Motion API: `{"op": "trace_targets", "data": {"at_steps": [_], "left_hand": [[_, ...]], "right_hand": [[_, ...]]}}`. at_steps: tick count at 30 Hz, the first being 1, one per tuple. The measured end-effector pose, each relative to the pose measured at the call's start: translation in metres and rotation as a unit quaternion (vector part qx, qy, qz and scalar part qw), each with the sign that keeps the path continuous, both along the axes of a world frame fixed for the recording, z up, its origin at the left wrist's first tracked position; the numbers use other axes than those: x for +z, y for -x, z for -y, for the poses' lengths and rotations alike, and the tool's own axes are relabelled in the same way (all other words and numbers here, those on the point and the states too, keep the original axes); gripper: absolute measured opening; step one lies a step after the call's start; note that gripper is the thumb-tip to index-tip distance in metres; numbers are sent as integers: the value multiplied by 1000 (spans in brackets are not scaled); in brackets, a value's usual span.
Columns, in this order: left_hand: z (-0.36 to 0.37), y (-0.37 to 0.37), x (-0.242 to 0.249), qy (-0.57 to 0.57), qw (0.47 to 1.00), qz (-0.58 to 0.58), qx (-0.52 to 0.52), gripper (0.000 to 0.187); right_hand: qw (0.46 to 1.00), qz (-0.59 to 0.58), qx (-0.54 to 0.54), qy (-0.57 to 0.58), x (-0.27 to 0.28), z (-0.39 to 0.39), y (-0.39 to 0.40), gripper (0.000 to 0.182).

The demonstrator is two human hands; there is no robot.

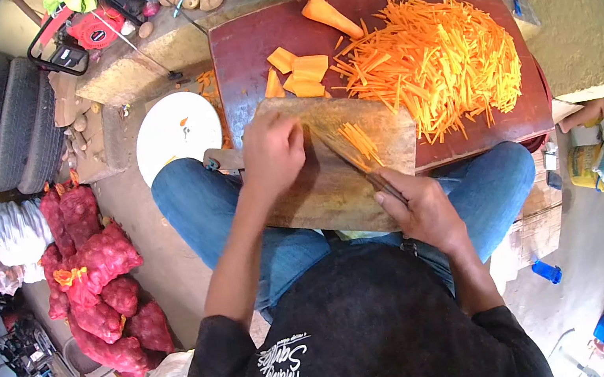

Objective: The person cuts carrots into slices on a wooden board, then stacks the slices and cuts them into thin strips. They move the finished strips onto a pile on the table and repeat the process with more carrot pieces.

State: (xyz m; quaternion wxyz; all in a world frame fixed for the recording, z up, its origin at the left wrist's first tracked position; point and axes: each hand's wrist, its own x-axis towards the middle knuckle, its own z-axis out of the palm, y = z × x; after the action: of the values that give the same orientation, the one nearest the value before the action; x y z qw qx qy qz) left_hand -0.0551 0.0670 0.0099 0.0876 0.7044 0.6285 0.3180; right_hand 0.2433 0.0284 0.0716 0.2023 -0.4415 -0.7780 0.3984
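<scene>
My right hand (pixel 425 209) is wrapped round the handle of a knife (pixel 343 147), whose blade lies across a worn wooden cutting board (pixel 319 195). Beside the blade is a small bunch of carrot strips (pixel 360 141). Over the board's left part is my left hand (pixel 273 152), its fingers curled and blurred; whether they hold anything is hidden. Beyond the board, a large heap of carrot strips (pixel 448 60) covers the right of the dark red table (pixel 240 55). Carrot slices (pixel 309 69) and a whole carrot (pixel 331 16) lie left of the heap.
A white round lid or plate (pixel 178 133) is left of the table, near my knee. Red net sacks (pixel 103 262) are piled on the floor at left, below stacked tires (pixel 3 122). A red machine (pixel 92 32) stands at the upper left. The board rests over my lap.
</scene>
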Motion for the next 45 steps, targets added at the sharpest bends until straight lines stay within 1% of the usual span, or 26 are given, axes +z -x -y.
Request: {"op": "trace_targets", "data": {"at_steps": [1, 2, 5, 6, 9, 12, 15, 18, 21, 24, 27, 30, 33, 35, 36, 37, 38, 39, 42, 45], "left_hand": [[-16, 2, 3, -5, 1000, -2, -1, 22], [-31, 4, 5, -9, 1000, -4, -4, 25], [-69, -6, 7, 2, 998, -60, 33, 35], [-81, -7, 5, 28, 995, -84, 35, 45], [-102, -13, -3, 19, 994, -103, 40, 49], [-120, -11, -14, -5, 989, -150, 9, 47], [-134, -4, -16, 72, 986, -142, -43, 42], [-136, -6, -14, 110, 985, -125, -39, 44], [-133, -2, -30, -20, 991, -128, -26, 39], [-131, 3, -27, 35, 997, 72, -21, 33], [-103, 3, -11, 14, 976, 209, 49, 27], [-61, 3, -3, 61, 943, 311, 101, 27], [-6, -9, -12, 139, 910, 376, 105, 34], [28, -28, -23, 116, 920, 361, 100, 37], [42, -36, -28, 133, 918, 358, 107, 38], [53, -44, -24, 150, 912, 366, 107, 39], [63, -48, -21, 165, 922, 333, 106, 40], [69, -52, -7, 180, 931, 300, 106, 42], [77, -56, 7, 143, 968, 198, 60, 43], [82, -54, -3, 150, 977, 150, 17, 41]], "right_hand": [[1000, -8, 5, -14, -4, 3, 0, 37], [1000, 0, 13, 10, -4, 5, 0, 40], [999, 10, 18, -47, -7, 13, 0, 42], [999, 11, 17, -38, -6, 15, 1, 43], [1000, 11, 12, -23, -5, 15, 2, 43], [1000, 10, 9, -15, -7, 15, 1, 44], [1000, 16, 6, -6, -6, 14, 0, 44], [1000, 13, 0, 0, -8, 14, -1, 44], [1000, 12, -4, 3, -6, 16, 0, 44], [1000, 9, -3, 1, -7, 15, 1, 43], [1000, 0, -10, -3, -9, 8, -3, 41], [1000, -1, -26, -5, -9, -4, -8, 38], [999, 18, -34, -21, -10, -18, -14, 36], [998, 34, -39, -35, -2, -25, -15, 36], [997, 23, -38, -61, -2, -26, -16, 36], [998, 17, -40, -47, -1, -27, -17, 37], [999, 12, -41, -32, 1, -26, -18, 37], [999, 6, -43, -16, 5, -24, -19, 38], [998, -30, -50, -3, 21, -14, -15, 40], [997, 57, -28, -38, -1, -13, -9, 41]]}}
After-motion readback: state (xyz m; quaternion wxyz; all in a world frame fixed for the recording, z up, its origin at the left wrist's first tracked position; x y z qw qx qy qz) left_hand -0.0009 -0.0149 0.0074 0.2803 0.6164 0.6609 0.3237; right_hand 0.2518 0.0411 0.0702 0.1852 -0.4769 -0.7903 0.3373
